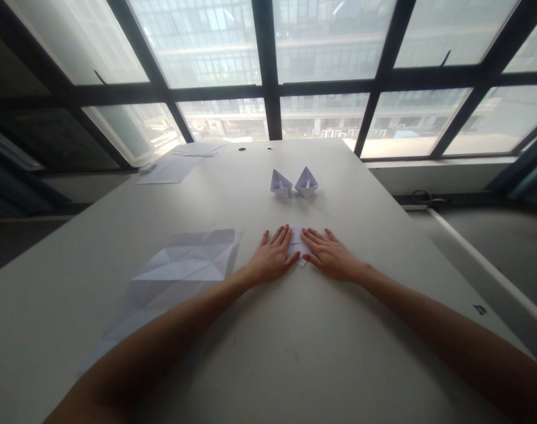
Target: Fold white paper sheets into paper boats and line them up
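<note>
A small folded piece of white paper (297, 238) lies flat on the white table (352, 353). My left hand (274, 254) presses on its left side, fingers stretched out and flat. On the right side rests my right hand (328, 253), also flat with the fingers extended. Both hands cover much of the paper, so only its middle strip and lower tip show. Beyond them stand two folded paper boats, the left boat (281, 184) and the right boat (306, 182), side by side.
Creased white sheets (184, 259) lie to the left, partly under my left forearm. Farther back at the left are more flat papers (175, 168). A dark mark (479, 309) sits near the table's right edge. Framed windows (321, 41) rise behind the table.
</note>
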The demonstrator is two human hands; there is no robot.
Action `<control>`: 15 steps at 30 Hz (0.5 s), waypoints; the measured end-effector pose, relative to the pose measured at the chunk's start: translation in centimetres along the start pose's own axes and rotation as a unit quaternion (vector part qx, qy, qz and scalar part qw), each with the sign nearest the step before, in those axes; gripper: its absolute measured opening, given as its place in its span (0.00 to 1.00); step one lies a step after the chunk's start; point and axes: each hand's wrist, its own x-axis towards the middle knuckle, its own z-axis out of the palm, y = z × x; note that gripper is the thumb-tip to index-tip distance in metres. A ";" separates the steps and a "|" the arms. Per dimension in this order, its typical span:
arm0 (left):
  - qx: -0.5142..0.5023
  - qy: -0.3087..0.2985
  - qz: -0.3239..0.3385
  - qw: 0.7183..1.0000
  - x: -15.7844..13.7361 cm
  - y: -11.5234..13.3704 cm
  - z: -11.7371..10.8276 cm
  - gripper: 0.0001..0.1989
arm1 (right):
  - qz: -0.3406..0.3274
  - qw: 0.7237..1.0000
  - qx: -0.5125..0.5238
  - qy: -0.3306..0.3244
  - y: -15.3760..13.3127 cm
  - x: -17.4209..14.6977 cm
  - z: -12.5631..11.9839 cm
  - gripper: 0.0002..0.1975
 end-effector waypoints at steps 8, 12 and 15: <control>0.001 0.003 -0.082 0.997 0.0 0.0 0.2 0.41 | 0.105 0.993 -0.053 0.023 1.1 -0.2 1.1 0.38; 0.002 0.002 -0.098 0.995 0.0 0.0 0.4 0.43 | 0.138 0.989 -0.045 0.034 1.2 -0.2 1.3 0.37; 0.014 -0.003 -0.094 0.995 -0.2 0.3 0.3 0.43 | 0.116 0.991 -0.022 0.064 1.1 -0.3 0.8 0.35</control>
